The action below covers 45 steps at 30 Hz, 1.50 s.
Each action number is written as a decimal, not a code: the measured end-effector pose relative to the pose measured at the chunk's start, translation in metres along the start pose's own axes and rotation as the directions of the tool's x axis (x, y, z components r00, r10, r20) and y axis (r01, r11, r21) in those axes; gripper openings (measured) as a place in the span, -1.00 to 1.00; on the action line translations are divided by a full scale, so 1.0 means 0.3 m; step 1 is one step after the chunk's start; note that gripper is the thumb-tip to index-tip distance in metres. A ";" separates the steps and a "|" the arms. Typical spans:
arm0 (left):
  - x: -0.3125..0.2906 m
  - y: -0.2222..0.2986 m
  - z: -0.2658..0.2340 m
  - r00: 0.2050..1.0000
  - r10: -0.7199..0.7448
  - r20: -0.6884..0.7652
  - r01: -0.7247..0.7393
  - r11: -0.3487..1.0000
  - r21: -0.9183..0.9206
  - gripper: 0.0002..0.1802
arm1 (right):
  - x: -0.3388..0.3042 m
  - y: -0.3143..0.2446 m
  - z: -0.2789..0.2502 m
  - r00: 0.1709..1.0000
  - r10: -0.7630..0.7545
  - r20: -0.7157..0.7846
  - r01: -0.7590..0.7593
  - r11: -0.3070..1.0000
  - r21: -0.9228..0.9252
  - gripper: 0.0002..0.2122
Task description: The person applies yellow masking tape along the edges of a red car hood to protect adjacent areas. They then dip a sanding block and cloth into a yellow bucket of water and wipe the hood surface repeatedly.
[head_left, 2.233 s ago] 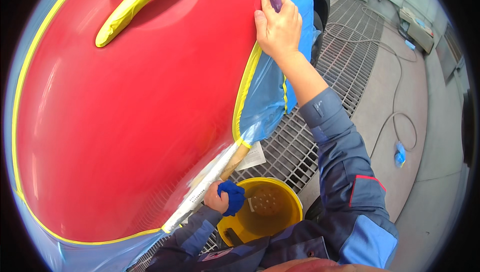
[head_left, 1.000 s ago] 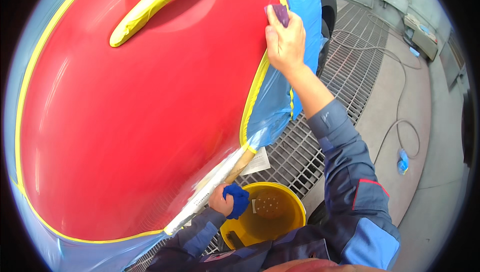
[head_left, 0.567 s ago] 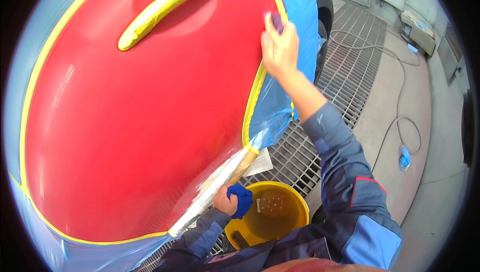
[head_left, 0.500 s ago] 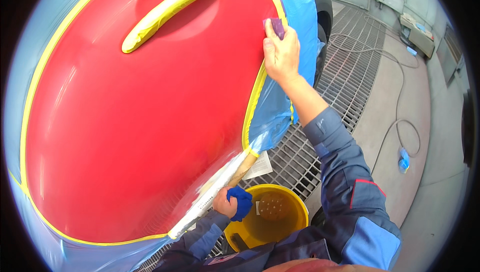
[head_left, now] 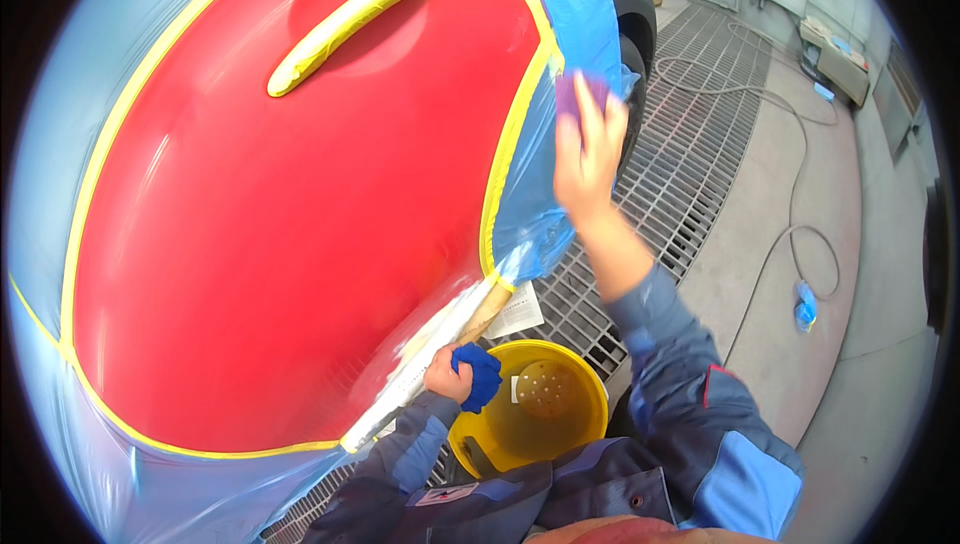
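Observation:
A red car door panel point(head_left: 300, 214) fills the left of the view, edged with yellow masking tape point(head_left: 507, 149). Its handle point(head_left: 365, 19) is wrapped in yellow tape. My right hand point(head_left: 592, 159), slightly smeared by motion, holds a purple sanding pad point(head_left: 567, 96) over the blue masking film point(head_left: 590, 4), to the right of the panel's edge. At the panel's lower edge, my left hand point(head_left: 445, 376) is closed around a crumpled blue cloth point(head_left: 483, 380). It is next to the whitish lower strip point(head_left: 405, 384).
Just below my left hand stands a yellow bucket point(head_left: 600, 409) with liquid and a round, perforated sanding disc point(head_left: 546, 389) in it. Metal floor grating point(head_left: 690, 144) runs under the car. A grey hose point(head_left: 795, 184) loops across the floor at right. Printed paper point(head_left: 515, 314) lies near the bucket.
My right hand has moved right and slightly down with the purple pad, off the red panel's edge. My left hand keeps the blue cloth in place. The whole view has shifted slightly.

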<state>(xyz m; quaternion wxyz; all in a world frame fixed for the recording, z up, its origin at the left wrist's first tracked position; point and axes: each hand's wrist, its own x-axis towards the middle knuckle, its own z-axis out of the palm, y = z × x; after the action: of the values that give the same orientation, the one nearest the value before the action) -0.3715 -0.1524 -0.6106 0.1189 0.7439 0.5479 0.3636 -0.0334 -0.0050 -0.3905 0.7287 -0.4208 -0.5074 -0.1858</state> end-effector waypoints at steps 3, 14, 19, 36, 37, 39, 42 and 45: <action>0.052 0.126 -0.071 0.998 -0.004 -0.069 0.000 0.999 -0.053 -0.70 | -0.387 -0.164 -0.169 0.944 0.194 0.266 -0.221 0.972 0.075 -0.64; 0.948 0.770 -0.179 0.858 0.510 -0.059 -0.147 0.355 0.923 -0.06 | -0.867 -0.271 -0.344 0.623 0.532 0.574 -0.593 0.799 -0.097 -0.79; 1.263 0.965 0.064 0.541 0.838 0.070 -0.543 0.285 0.790 -0.40 | -0.874 -0.250 -0.350 0.594 0.527 0.608 -0.628 0.776 -0.059 -0.78; 1.187 1.215 0.054 0.990 -0.015 0.142 -0.107 0.588 0.802 0.04 | -0.872 -0.241 -0.342 0.571 0.545 0.614 -0.662 0.748 -0.048 -0.79; 1.187 1.219 0.054 0.989 -0.021 0.144 -0.105 0.578 0.809 0.04 | -0.873 -0.240 -0.342 0.563 0.553 0.614 -0.670 0.740 -0.052 -0.79; 1.181 1.218 0.052 0.987 -0.029 0.157 -0.115 0.551 0.827 0.02 | -0.872 -0.238 -0.341 0.583 0.548 0.600 -0.661 0.749 -0.042 -0.79; 1.166 1.211 0.037 0.982 -0.033 0.185 -0.146 0.490 0.860 -0.01 | -0.874 -0.240 -0.338 0.581 0.545 0.604 -0.655 0.754 -0.051 -0.79; 1.136 1.202 0.020 0.973 -0.046 0.226 -0.188 0.408 0.893 -0.03 | -0.878 -0.242 -0.337 0.597 0.539 0.594 -0.652 0.758 -0.033 -0.79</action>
<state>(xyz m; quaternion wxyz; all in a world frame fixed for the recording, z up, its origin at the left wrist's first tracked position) -0.0587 0.0224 -0.2675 -0.2608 0.7463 0.6085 -0.0698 -0.1348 -0.1690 -0.6087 0.5976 -0.5308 -0.5452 0.2528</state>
